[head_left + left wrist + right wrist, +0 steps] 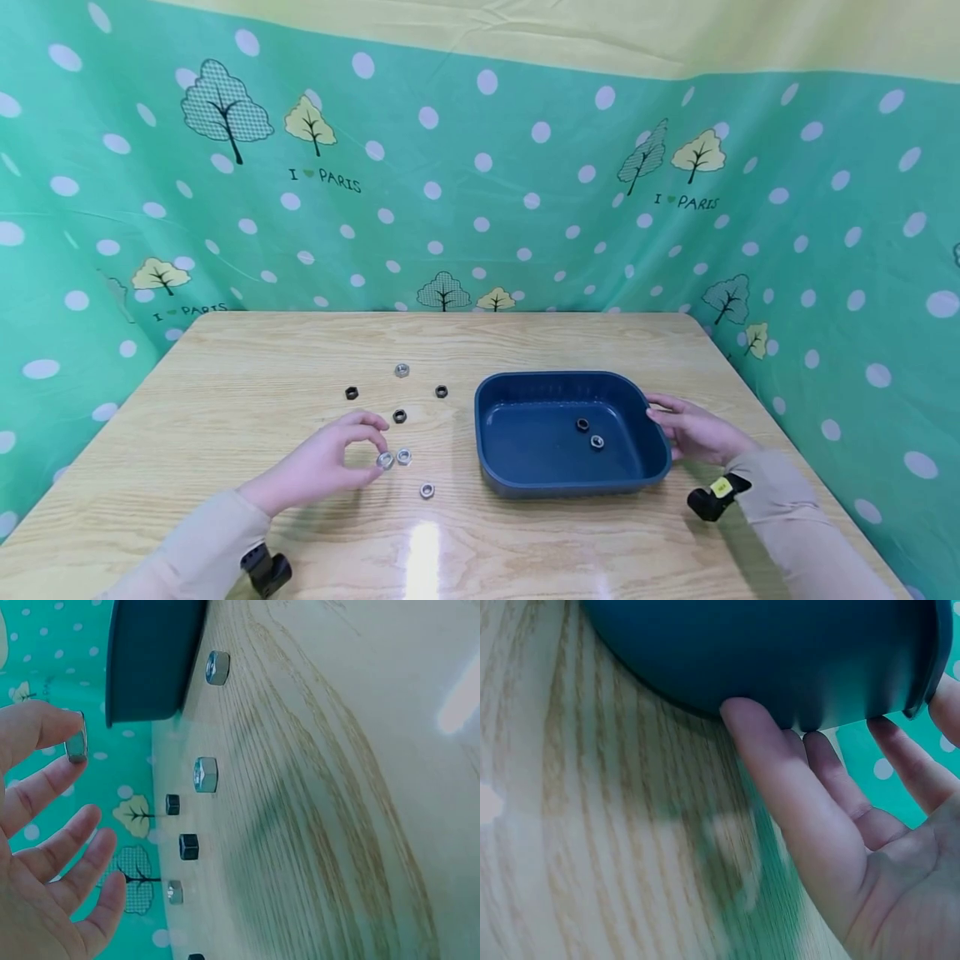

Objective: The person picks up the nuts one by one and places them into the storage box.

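Observation:
Between thumb and index finger, my left hand (pixel 330 462) pinches a silver hex nut (pixel 386 460); the left wrist view shows this nut (pixel 76 742) from the side, with the other fingers spread. Close by on the table lie a silver nut (pixel 404 457) and, nearer me, another silver nut (pixel 427 491). My right hand (pixel 697 429) rests against the right end of a dark blue bin (pixel 573 482). In the right wrist view, its fairly straight fingers (pixel 780 769) touch the outer wall. A black nut (pixel 582 425) and a silver nut (pixel 597 442) lie inside the bin.
Farther back on the wooden table (pixel 255 358) are a silver nut (pixel 402 370) and black nuts (pixel 352 392), spread left of the bin. A green dotted curtain (pixel 480 183) hangs behind and beside the table. Each wrist wears a small black camera (pixel 266 571).

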